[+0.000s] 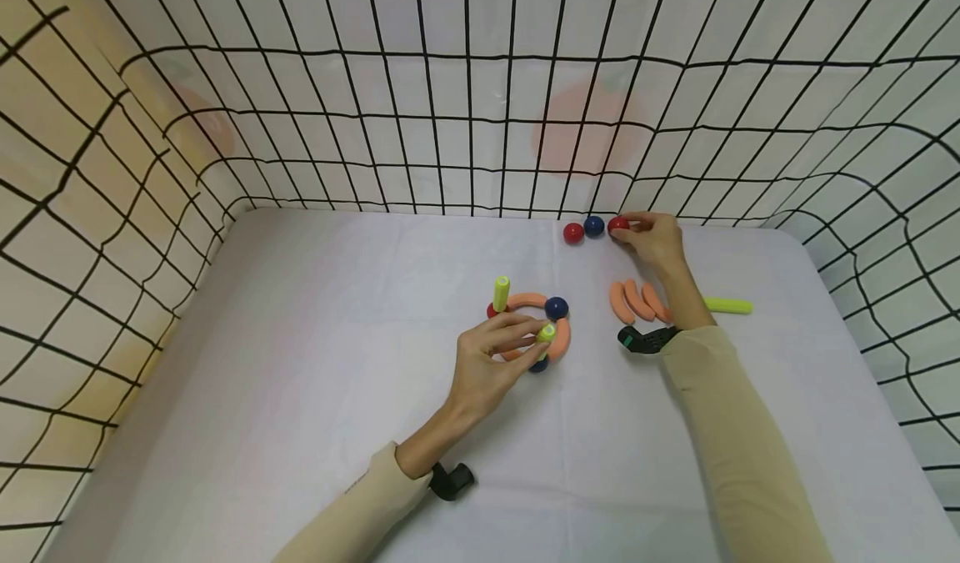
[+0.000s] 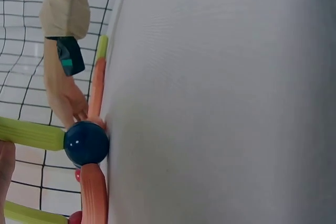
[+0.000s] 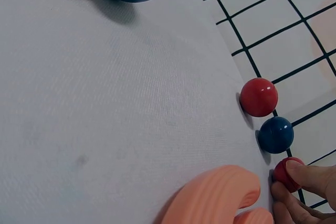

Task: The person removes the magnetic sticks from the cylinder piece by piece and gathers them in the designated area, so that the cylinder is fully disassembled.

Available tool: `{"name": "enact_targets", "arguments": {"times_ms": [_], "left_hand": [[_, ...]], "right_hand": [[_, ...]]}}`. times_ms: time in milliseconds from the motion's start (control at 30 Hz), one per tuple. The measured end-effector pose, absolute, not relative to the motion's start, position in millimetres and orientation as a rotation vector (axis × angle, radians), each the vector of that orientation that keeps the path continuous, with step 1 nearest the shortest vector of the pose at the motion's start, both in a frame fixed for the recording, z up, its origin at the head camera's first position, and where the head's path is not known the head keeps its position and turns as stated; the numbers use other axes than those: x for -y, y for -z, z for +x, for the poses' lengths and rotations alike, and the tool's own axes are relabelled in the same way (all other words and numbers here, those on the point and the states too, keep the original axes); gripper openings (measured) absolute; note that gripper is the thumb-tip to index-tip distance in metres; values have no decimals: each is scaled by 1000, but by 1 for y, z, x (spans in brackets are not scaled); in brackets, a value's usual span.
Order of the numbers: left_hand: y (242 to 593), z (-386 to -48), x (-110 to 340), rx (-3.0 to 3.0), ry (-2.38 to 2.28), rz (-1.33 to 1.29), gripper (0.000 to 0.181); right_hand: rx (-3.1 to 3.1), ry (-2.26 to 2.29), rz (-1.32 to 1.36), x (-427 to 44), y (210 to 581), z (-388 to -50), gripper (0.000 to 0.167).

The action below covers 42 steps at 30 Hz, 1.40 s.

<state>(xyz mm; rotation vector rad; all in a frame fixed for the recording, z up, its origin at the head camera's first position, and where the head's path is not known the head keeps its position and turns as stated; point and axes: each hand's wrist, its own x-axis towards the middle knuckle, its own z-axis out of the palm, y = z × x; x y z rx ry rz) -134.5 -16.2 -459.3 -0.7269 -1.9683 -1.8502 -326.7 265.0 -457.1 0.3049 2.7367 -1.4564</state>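
Observation:
My left hand [image 1: 487,359] pinches a yellow-green stick [image 1: 548,332] that stands up from a blue ball [image 2: 86,143] in a ring of balls and curved orange rods. Within that ring, a second yellow-green stick [image 1: 501,294] rises from a red ball [image 1: 492,310], and another blue ball [image 1: 557,308] joins two orange rods [image 1: 559,339]. The fingers partly cover the ring's near side. At the back of the table my right hand [image 1: 657,239] grips a red ball [image 3: 283,174] between thumb and fingers. Beside it lie a blue ball [image 3: 276,135] and another red ball [image 3: 259,97].
Several loose curved orange rods [image 1: 637,299] lie near the right forearm. A yellow-green stick [image 1: 729,305] lies flat, partly behind that forearm. Black wire grid [image 1: 468,87] walls border the white table [image 1: 300,363] at the back and sides.

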Motion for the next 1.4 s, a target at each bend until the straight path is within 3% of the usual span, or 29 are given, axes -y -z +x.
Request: {"name": "enact_targets", "arguments": {"times_ms": [500,833,1000,1200,1400], "left_hand": [[459,-134,18,1995,1893,-696,22],[459,-136,18,2014,1887,-686,21],[460,-135,19,2028,1867,-678,21],[460,-134,20,2031,1889,-666,22],[458,-133,20,2053,1910,-647,24]], "right_hand": [[-2735,1406,256,-267,456,-325,49],[-2668,1243,170,-271,441,-315,71],[-2790,1076,59,-256,414,-285,77],[-2852,1287,-273,-223,385,-232,64],[-2727,1426,-616,-206,388,-190,54]]}}
